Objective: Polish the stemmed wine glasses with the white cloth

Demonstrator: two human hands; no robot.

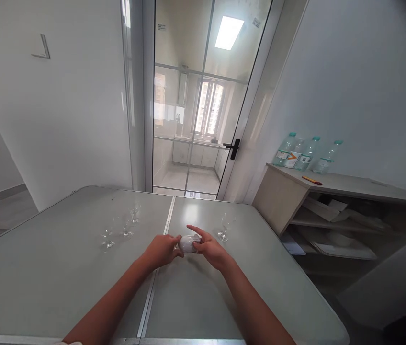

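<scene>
Pale piece point(187, 243) held in both hands, just above or on the table point(260, 287), right of the metal seam point(147, 306); cannot tell whether its underside touches the top. Rounded, short, whitish to pale grey, with a soft shine and faint streaks across its belly. Lies roughly sideways, one end toward each hand. Brighter, irregular white patch at its right end, by the right fingers; too small to tell whether cloth, paper or glare. Both ends partly hidden by fingers; exact shape of either not readable. Material uncertain, perhaps glass.

Left hand point(165, 250): thumb and fingers closed on the left end. Right hand point(210, 248): thumb and fingers clamped on the right end, index finger stretched out past the piece, toward the upper left. Hands near each other, piece between them.

Around it: one clear stemmed glass point(223, 235) upright, to the right and slightly beyond the right hand. Left of the seam, three more stemmed glasses point(108, 243), also clear, thin-edged, bowls nearly lost against the grey-green top, standing in a slanting row.
</scene>
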